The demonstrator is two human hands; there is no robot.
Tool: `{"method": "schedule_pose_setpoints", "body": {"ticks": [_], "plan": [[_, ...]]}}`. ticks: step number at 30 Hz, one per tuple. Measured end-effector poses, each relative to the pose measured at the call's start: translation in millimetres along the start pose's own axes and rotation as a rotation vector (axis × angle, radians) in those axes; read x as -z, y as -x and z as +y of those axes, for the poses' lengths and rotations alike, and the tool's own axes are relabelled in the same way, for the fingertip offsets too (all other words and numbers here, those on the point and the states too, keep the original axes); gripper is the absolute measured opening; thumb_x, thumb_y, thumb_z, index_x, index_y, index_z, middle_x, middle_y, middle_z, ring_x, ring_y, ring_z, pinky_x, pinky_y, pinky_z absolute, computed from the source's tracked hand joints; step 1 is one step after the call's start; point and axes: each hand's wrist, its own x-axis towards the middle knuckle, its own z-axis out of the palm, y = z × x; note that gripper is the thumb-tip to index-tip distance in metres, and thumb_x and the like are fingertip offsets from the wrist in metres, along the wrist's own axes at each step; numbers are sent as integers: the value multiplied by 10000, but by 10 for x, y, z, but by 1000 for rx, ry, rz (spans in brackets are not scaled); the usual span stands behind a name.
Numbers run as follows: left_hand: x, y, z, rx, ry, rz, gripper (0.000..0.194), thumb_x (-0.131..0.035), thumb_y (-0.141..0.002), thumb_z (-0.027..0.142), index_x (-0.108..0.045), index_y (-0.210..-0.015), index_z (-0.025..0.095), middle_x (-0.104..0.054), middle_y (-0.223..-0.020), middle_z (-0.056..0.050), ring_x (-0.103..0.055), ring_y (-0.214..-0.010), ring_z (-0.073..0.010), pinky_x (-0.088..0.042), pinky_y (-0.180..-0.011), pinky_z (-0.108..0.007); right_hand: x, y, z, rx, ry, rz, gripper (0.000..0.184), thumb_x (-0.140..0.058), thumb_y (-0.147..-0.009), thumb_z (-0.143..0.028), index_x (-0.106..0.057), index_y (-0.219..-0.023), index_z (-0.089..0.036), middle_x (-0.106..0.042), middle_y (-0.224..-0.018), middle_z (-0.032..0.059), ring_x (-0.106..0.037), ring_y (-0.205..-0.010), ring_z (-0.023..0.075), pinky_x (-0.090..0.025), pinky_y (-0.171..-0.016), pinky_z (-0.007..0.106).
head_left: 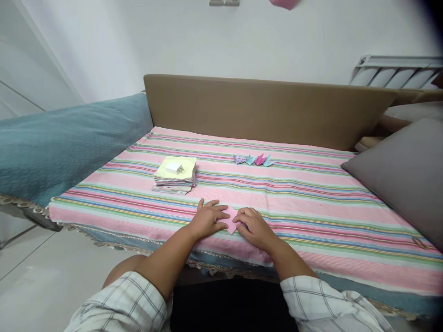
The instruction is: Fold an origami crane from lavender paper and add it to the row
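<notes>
A small pink folded paper [231,220], roughly diamond-shaped, lies on the striped cloth [294,193] between my hands. Fingers spread, my left hand [208,219] rests with its fingertips on the paper's left side. On the opposite side, my right hand [254,227] has its fingers curled together at the paper's right edge, and they hide part of it. Farther back stand several folded paper cranes [260,160] in a row, in lilac, light blue and magenta.
A stack of paper sheets [176,177], yellow on top, sits at the left with a small white box [173,167] on it. A grey cushion [401,175] leans at the right. Behind rises the brown backrest [259,108]; a blue covered armrest [76,138] bounds the left.
</notes>
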Motion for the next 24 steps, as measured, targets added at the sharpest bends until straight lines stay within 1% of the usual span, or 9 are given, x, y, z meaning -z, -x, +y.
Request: {"method": "schedule_pose_setpoints", "body": {"ticks": [4,9,12,18,24], "plan": [[14,0,10,1,-8,-6,343,-673,-728,442,-625,-1065,396,-540,-1295,32,-341,-1285,-292,-46,-1046,-630,-27,-19,26,8,27,57,134,-490,-854,-228,-617,-899,-228,-573,-970,44,-494,-915,195,-395,-811,354],[25,18,30,-41,-23,-8,410,-646,-760,394,-566,-1162,383,-528,-1309,12,-332,-1291,-293,-38,-1039,-639,-53,-33,58,-19,53,105,109,-506,-849,-228,-608,-885,-221,-585,-958,42,-495,-901,197,-394,-800,351],[31,29,43,-53,-33,-21,415,-624,-774,374,-551,-1182,373,-518,-1319,6,-324,-1296,-295,-34,-1037,-642,-65,-38,63,-32,65,121,116,-503,-849,-232,-611,-891,-222,-586,-954,46,-496,-898,200,-396,-796,352],[39,32,63,-45,-41,-46,401,-600,-783,363,-551,-1180,365,-493,-1343,3,-309,-1306,-291,-49,-1051,-621,-119,-62,75,-77,121,129,187,-492,-858,-250,-622,-991,-234,-579,-966,52,-493,-926,208,-401,-808,355],[12,31,45,-52,-62,-48,388,-593,-787,367,-547,-1172,363,-451,-1378,7,-294,-1315,-294,-61,-1046,-633,-178,-110,95,-106,180,125,258,-471,-868,-252,-615,-1082,-265,-562,-956,58,-477,-912,220,-392,-785,366]]}}
